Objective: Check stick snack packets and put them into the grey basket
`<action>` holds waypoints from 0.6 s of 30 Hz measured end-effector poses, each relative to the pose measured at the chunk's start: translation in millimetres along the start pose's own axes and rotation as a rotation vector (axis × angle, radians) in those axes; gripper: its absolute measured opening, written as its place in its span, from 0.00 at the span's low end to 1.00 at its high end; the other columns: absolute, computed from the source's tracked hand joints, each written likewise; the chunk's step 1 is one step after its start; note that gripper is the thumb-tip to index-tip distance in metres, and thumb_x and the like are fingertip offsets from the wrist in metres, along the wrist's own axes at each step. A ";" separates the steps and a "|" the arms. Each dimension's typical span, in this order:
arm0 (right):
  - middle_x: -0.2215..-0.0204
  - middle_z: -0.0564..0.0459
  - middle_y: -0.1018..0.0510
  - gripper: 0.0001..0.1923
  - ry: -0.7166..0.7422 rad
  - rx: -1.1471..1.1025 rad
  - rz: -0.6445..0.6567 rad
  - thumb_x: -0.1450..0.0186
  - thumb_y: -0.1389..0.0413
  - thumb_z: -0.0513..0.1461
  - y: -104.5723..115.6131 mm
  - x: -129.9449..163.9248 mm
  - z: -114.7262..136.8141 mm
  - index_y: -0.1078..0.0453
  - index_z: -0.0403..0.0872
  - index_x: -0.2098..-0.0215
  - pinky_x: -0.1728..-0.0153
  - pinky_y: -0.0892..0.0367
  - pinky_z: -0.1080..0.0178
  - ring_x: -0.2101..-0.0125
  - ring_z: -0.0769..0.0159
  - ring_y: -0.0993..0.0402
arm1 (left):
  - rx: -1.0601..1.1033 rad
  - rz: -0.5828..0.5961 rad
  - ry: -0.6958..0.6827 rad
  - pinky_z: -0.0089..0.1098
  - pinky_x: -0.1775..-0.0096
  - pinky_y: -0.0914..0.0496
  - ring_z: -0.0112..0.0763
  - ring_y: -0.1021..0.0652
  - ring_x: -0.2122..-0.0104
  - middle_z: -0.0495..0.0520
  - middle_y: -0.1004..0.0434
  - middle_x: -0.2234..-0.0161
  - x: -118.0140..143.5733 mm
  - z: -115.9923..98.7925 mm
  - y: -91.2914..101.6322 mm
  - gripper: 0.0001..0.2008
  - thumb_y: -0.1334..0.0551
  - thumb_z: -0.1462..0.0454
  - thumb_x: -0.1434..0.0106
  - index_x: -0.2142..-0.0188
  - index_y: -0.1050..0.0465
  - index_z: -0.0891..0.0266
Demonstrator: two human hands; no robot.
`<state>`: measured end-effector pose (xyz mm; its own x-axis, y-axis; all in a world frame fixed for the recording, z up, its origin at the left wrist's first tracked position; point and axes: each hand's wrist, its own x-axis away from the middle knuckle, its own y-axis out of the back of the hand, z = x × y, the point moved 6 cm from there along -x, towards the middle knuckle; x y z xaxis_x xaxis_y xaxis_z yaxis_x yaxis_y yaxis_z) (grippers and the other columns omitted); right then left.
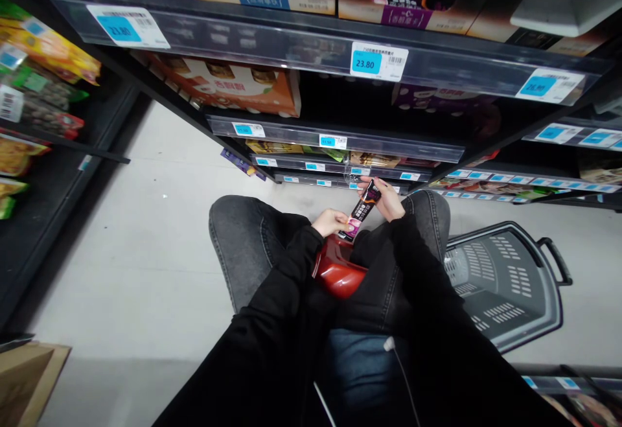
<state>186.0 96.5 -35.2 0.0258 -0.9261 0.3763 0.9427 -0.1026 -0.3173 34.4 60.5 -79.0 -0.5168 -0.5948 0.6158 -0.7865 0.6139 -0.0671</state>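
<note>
A dark, pink-ended packet (pixel 363 210) is pinched by the left hand (pixel 331 222) at its seven o'clock end and held by the right hand (pixel 389 200) at its one o'clock end. From the view's centre, shelves (pixel 272 45) are seen at twelve o'clock, snack bags (pixel 53 41) at ten, a cardboard box (pixel 52 375) at eight and a grey basket (pixel 500 291) at four

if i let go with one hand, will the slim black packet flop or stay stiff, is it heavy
The slim black packet may stay fairly stiff: it looks straight between left hand and right hand. It is probably light, being narrow and held by the fingers at its pink end.
</note>
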 end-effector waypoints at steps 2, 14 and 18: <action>0.68 0.50 0.23 0.20 0.053 0.141 -0.051 0.40 0.52 0.50 3.7 -1.2 3.7 0.30 0.45 0.59 0.66 0.33 0.63 0.70 0.67 0.28 | -0.021 -0.023 -0.028 0.23 0.79 0.40 0.24 0.29 0.80 0.50 0.24 0.78 -1.2 -0.1 1.7 0.13 0.32 0.63 0.59 0.71 0.24 0.68; 0.71 0.50 0.22 0.10 0.367 1.407 0.051 0.39 0.48 0.41 9.3 88.4 88.7 0.26 0.46 0.68 0.65 0.37 0.65 0.69 0.65 0.27 | -0.223 -0.145 -0.301 0.32 0.58 0.31 0.37 0.23 0.63 0.55 0.21 0.66 7.0 -23.6 0.6 0.17 0.34 0.56 0.53 0.66 0.22 0.65; 0.66 0.50 0.21 0.13 0.434 1.537 -0.302 0.37 0.51 0.42 48.8 169.1 143.3 0.27 0.47 0.63 0.63 0.35 0.64 0.65 0.64 0.26 | -0.160 -0.219 -0.274 0.34 0.59 0.30 0.36 0.23 0.65 0.60 0.22 0.62 3.7 -22.4 8.6 0.24 0.39 0.52 0.48 0.58 0.26 0.68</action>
<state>284.1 -13.1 137.7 -0.0508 -0.9951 -0.0846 0.3277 -0.0966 0.9398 33.3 75.2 -59.7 -0.4311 -0.8241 0.3675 -0.8368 0.5175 0.1789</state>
